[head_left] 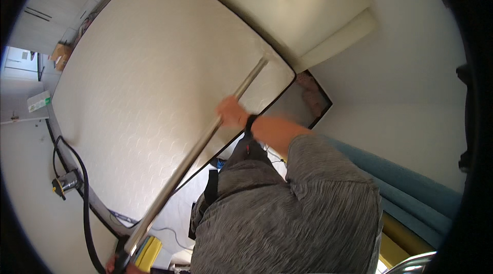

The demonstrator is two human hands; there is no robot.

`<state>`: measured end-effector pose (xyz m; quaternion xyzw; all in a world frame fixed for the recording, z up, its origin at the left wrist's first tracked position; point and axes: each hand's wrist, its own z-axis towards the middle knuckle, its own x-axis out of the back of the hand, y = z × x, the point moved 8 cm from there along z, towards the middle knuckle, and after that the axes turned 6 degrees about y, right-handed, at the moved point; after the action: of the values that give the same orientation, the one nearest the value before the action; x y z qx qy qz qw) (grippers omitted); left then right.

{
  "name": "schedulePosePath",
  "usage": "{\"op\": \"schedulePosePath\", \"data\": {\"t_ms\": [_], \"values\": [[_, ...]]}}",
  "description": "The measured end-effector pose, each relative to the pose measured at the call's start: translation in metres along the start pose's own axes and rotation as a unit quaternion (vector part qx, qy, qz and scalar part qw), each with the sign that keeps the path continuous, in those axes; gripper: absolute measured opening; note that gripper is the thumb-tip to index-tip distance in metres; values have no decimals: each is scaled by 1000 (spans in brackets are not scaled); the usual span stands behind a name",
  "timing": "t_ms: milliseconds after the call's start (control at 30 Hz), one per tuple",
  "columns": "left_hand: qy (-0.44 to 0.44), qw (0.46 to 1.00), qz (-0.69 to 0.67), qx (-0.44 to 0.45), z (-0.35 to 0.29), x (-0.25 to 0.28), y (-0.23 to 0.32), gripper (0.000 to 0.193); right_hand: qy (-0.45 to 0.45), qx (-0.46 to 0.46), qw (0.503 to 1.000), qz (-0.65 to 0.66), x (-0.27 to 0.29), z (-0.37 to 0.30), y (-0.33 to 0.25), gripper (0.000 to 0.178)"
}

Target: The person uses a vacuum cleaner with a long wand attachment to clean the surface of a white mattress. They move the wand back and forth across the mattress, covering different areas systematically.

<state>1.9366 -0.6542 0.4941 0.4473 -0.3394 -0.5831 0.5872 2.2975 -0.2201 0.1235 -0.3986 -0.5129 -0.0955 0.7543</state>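
Note:
A long metal vacuum cleaner wand (190, 158) runs slantwise across the view, over a large cream mattress (138, 69). My right hand (232, 112), with a black band at the wrist, is wrapped around its upper part. At the lower left my left hand (119, 265) is closed on the dark handle end of the same wand, partly cut off by the view's edge. The wand's far tip is over the mattress near its right corner; whether it touches the fabric I cannot tell. From the handle end a black hose (86, 207) arcs up toward a vacuum cleaner (67, 183).
A pale padded headboard (287, 12) borders the mattress's far right side. Past its right corner is an open dark-edged bed frame section (303, 97). Blue rolled upholstery (395, 171) lies to the right. A yellow object (149, 253), cables and a cardboard box (61, 54) are on the left.

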Motion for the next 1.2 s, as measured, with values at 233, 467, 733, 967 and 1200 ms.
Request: {"op": "schedulePosePath", "data": {"t_ms": [233,467,733,967,1200], "values": [[-22,945,-239,222,4,-32,-28,21,-23,-14,999,-34,0,19,44,20],[1,963,-201,182,36,-24,-25,30,20,-10,1000,12,-11,-14,-51,22],[-95,931,-269,230,45,-86,-28,30,136,-106,985,-29,42,-38,19,19],[-80,947,-225,215,6,-92,-24,17,60,-54,997,20,28,-40,19,20],[-67,932,-241,261,25,-78,-25,20,96,-33,995,-19,38,-33,19,19]]}}
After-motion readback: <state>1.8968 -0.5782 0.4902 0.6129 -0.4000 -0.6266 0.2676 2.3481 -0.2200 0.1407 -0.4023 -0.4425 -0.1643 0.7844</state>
